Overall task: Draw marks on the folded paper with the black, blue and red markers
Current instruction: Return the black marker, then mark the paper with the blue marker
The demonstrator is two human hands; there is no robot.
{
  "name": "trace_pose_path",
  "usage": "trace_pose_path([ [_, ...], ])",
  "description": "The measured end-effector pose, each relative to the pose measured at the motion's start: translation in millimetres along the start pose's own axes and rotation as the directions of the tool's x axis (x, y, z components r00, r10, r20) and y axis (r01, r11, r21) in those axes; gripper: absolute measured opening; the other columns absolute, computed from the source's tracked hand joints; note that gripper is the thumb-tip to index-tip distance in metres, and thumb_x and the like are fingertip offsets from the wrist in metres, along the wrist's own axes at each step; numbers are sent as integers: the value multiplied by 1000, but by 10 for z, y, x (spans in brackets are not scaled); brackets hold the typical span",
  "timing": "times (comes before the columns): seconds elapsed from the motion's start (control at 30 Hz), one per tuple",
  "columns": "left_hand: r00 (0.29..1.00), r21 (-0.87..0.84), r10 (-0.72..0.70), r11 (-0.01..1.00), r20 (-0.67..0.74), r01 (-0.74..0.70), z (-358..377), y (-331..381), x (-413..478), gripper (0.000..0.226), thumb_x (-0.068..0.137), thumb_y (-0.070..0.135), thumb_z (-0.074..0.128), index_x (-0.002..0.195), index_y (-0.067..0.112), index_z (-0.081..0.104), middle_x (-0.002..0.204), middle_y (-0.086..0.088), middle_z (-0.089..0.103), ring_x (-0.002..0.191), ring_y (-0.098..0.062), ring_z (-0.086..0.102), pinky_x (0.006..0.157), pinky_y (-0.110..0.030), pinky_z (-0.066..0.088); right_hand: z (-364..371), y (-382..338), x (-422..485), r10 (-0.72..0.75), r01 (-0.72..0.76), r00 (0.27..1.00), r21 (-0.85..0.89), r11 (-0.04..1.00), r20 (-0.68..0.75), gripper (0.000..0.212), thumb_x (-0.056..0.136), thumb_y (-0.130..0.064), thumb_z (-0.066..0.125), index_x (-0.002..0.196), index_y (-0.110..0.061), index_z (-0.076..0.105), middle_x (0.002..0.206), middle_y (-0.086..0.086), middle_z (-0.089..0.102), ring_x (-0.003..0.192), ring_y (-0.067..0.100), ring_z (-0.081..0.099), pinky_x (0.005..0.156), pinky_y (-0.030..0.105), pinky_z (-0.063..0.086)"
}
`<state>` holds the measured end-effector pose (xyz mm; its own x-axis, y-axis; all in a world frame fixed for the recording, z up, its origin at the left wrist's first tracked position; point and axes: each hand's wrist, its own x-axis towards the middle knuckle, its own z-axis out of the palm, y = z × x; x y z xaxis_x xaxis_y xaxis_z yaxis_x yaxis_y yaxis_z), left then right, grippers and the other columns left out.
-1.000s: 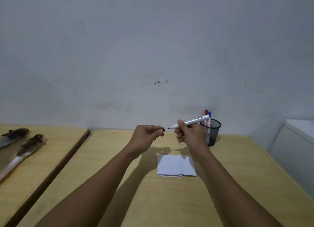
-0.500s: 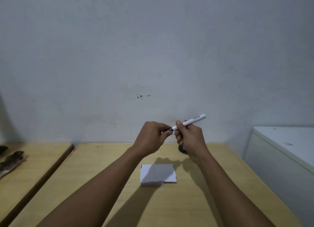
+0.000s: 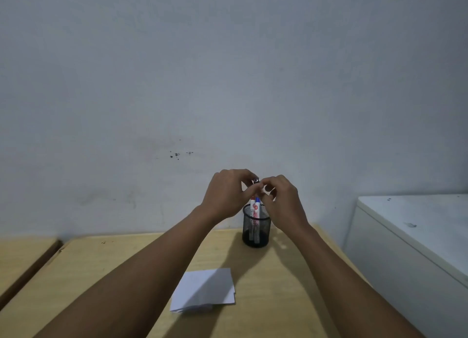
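The folded white paper (image 3: 205, 289) lies flat on the wooden table (image 3: 278, 299), near me. Behind it stands a black mesh cup (image 3: 256, 228) with the red marker (image 3: 253, 207) and the blue marker (image 3: 258, 203) upright inside. My left hand (image 3: 226, 193) and my right hand (image 3: 283, 198) meet just above the cup. Both pinch the black marker (image 3: 256, 180), of which only a black end shows between the fingertips. The rest of it is hidden by my fingers.
A white cabinet (image 3: 417, 226) stands close to the table's right edge. A second wooden table (image 3: 20, 256) sits to the left across a narrow gap. The grey wall rises right behind the cup.
My left hand, which held the cap apart from the uncapped marker, has closed in on the tip. Both hands moved together over the cup. The view tilted and shifted, bringing the cup back into sight.
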<state>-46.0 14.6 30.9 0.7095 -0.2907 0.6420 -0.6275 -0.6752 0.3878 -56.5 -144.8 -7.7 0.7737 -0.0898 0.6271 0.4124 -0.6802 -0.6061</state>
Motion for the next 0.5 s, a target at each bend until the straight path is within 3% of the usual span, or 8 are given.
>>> trace_pose_path([
  [0.13,991,50,-111,993,69,108,235,-103,212,30,98,38,53,121,23,67,95,3,76,87,-14,69,80,-31,52,79,318,185,155,-153,988,79,985,-22,18,94,-27,68,105,-14,71,100,3,72,73,-1,60,62,9,43],
  [0.2,968,140,-164,980,189,139,428,-215,296,31,99,32,51,128,25,62,105,-1,75,94,-17,69,86,-36,55,130,444,207,218,-217,976,61,974,-4,26,96,-27,64,119,-16,67,98,1,72,76,3,61,65,20,48],
  [0.27,935,203,-196,969,296,139,620,-302,367,35,100,29,50,134,28,56,119,-3,70,102,-21,67,89,-41,55,191,578,207,237,-237,971,7,971,41,42,97,-27,62,137,-28,50,93,-7,67,79,10,64,66,31,54],
  [0.33,908,271,-204,957,366,105,777,-354,425,40,99,26,52,139,29,50,130,-5,65,109,-24,64,90,-41,55,258,722,200,238,-232,967,-68,970,93,54,97,-27,62,142,-41,35,90,-8,65,82,15,66,68,37,57],
  [0.43,888,302,-219,949,404,96,939,-430,493,43,98,24,51,140,24,50,135,-7,61,115,-28,61,91,-42,54,337,922,208,233,-211,961,-149,966,147,51,97,-29,61,137,-46,35,92,-5,67,85,17,64,78,43,56],
  [0.5,879,282,-226,953,419,111,1007,-484,518,39,98,24,50,136,21,54,131,-9,63,112,-29,62,89,-43,55,359,1002,224,211,-184,964,-164,969,164,47,97,-29,60,138,-42,39,91,-8,65,93,17,59,89,42,46],
])
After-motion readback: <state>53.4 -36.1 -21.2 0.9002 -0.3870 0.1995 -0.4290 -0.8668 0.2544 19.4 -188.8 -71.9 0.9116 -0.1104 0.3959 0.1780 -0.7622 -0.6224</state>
